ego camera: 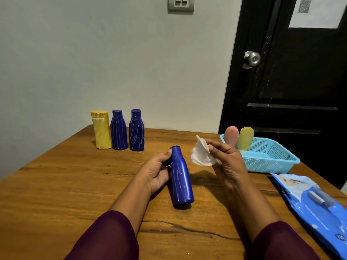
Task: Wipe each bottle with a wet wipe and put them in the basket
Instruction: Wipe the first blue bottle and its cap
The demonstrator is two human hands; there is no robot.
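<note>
Standing at the far left of a wooden table point(56, 184), close to a pale wall, are three upright bottles in a row: a yellow bottle point(101, 130) with a wide yellow cap, then two dark blue bottles point(118, 131) point(136, 131), all streaked with thin white lines. The yellow one and the first blue one appear to touch; the second blue one stands just apart.

Nearer, at the table's middle, the left hand point(155, 173) is closed around the upper part of a fourth blue bottle point(181, 182), thumb tip up by its cap. This held bottle tilts with its cap toward the far side and its base toward the viewer; white streaks run along its side. Whether its base rests on the table cannot be told.

Just right of the bottle, the right hand point(228, 162) pinches a crumpled white wet wipe point(201, 154) between fingers and thumb, the wipe close to the bottle's neck but not touching it.

Further right sits a light blue mesh basket point(270, 158) holding a pink bottle point(231, 135) and a yellow-green bottle point(245, 137), both leaning; their lower parts are hidden by the hand and the basket wall.

At the near right lies a blue wet wipe pack point(311, 201), cut off by the edge; its print is too small to read. Dark purple sleeves cover both forearms.
</note>
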